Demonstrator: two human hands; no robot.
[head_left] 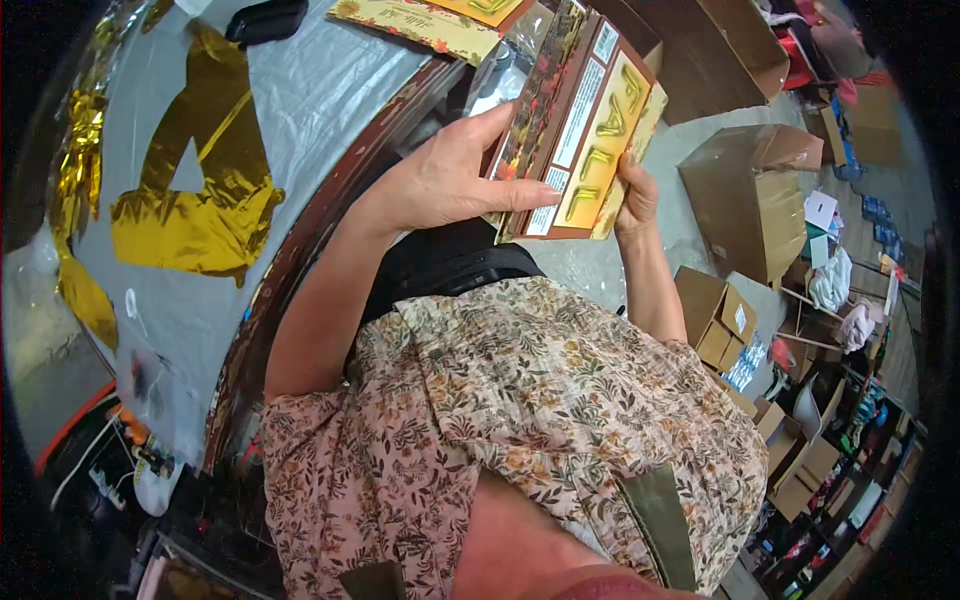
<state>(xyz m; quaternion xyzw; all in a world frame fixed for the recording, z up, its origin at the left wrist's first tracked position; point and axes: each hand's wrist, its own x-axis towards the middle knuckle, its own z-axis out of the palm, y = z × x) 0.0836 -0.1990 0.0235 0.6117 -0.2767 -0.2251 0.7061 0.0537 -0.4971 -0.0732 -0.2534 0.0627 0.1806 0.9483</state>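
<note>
Upright in front of my body is a flat balloon package [608,130], with puffy gold letters pictured on yellow and autumn leaves printed along its border. My left hand [445,180] grips its left side, the thumb lying across the lower face and the other fingers partly hidden behind it. At the right edge, my right hand [637,195] is closed on the package, thumb in front. A deflated gold foil letter balloon [225,120] lies flat on the table to my left. Another package with a similar leaf print [420,28] rests at the table's far end.
The table [300,110] has a silvery plastic cover and a worn dark edge. A black case-like object [266,20] lies on it, and crumpled gold foil [85,150] hangs at the far left. Cardboard boxes [745,200] stand on the floor at right, near crowded shelves [850,500].
</note>
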